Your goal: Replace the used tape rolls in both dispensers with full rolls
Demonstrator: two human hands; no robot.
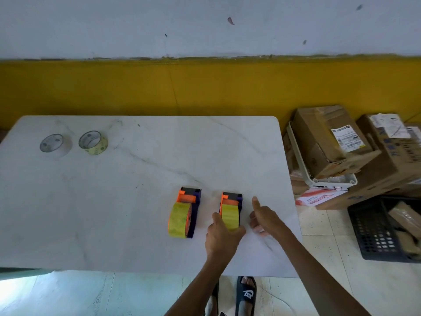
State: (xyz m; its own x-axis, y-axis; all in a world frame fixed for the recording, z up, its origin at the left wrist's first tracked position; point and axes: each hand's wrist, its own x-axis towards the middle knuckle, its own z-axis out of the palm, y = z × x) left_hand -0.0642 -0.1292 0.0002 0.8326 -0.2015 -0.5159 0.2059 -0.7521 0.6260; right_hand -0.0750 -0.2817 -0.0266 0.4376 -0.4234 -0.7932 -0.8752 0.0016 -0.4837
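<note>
Two orange and purple tape dispensers lie side by side on the white marble table (114, 201). The left dispenser (185, 213) carries a thick yellowish roll. The right dispenser (230, 209) also carries a yellowish roll, and my left hand (222, 238) grips its near end, thumb on the left side. My right hand (262, 216) hovers just right of that dispenser, fingers apart, holding nothing. Two thin, nearly spent rolls sit at the far left of the table: a clear one (54, 143) and a yellowish one (93, 142).
Cardboard boxes (330, 142) are stacked on the floor right of the table, with a white tray (319, 179) leaning among them and a black crate (385, 229) nearer. A yellow and grey wall rises behind the table. My sandalled feet (246, 293) show below the table's near edge.
</note>
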